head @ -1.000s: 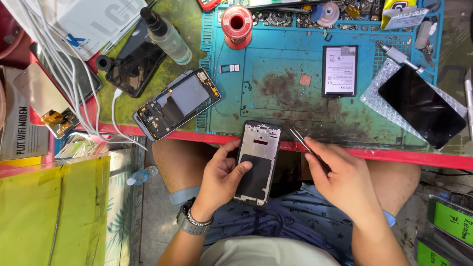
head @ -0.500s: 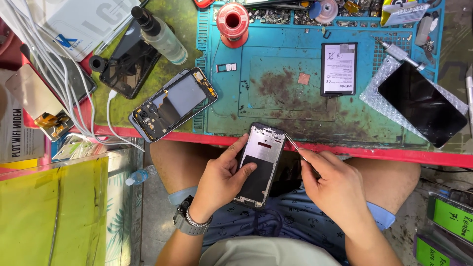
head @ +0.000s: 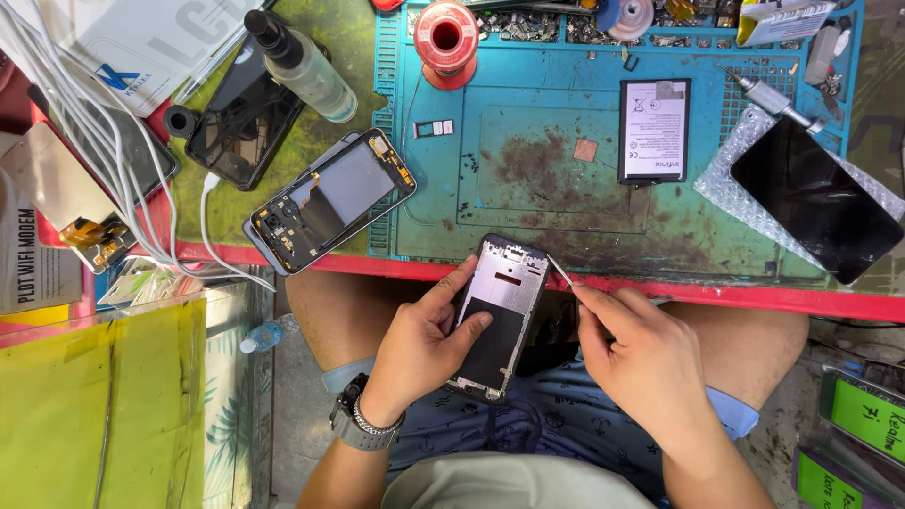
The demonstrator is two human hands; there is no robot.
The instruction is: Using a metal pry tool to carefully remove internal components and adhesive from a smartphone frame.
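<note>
Phone frame [head: 498, 316], opened with its inner side up, sits over the person's lap just below the red table edge [head: 754, 294]. The left hand [head: 419, 344] wraps it from the left, fingers curled round the side and thumb pressed on the dark lower panel. The right hand [head: 646, 353] pinches thin metal tweezers [head: 562, 273], tip at the frame's upper right corner. On the blue mat [head: 566, 207] lie 1 battery [head: 653, 130] and a solder spool [head: 446, 42].
</note>
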